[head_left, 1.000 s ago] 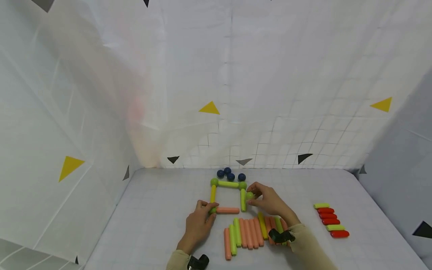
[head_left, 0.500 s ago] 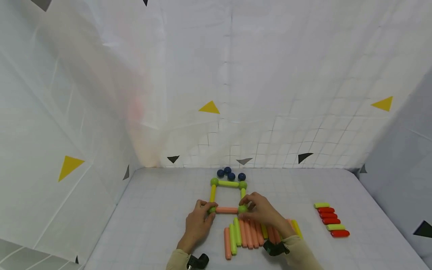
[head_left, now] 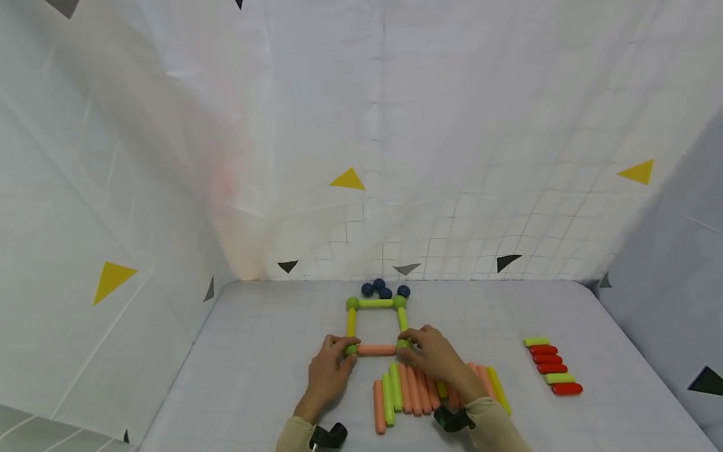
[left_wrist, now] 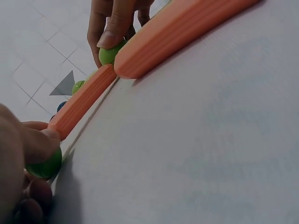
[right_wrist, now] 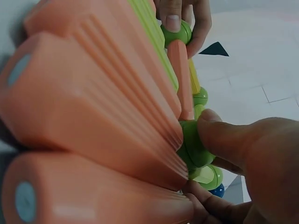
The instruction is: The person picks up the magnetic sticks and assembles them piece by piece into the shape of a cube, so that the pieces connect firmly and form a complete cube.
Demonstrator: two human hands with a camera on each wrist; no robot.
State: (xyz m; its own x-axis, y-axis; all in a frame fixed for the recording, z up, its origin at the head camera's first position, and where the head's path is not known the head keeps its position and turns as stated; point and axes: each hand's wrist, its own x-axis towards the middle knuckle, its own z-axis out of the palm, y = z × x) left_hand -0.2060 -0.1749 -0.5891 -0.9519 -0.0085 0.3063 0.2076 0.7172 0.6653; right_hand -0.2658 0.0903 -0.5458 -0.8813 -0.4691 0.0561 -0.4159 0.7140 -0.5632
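A square of magnetic rods and green balls lies on the table. Its near side is a salmon rod [head_left: 376, 349], its left side a yellow rod [head_left: 351, 322]; lime rods [head_left: 376, 304] form the far and right sides. My left hand [head_left: 329, 373] pinches the near-left green ball [right_wrist: 177, 32] between thumb and fingers. At the near-right corner, my right hand [head_left: 435, 358] pinches another green ball [right_wrist: 195, 144], which sits at the end of the salmon rod. Two more green balls [head_left: 353, 303] mark the far corners.
Several dark blue balls [head_left: 385, 293] lie behind the square. A row of salmon, lime and yellow rods [head_left: 380, 408] spreads in front, partly under the right forearm. Short red and lime rods [head_left: 551, 368] are stacked in a column at right. White sheeting [head_left: 480, 157] walls the table.
My right hand has brought its green ball leftward and nearer, onto the corner between the salmon and lime rods. The square's far side has since shifted slightly left. The left hand keeps its hold.
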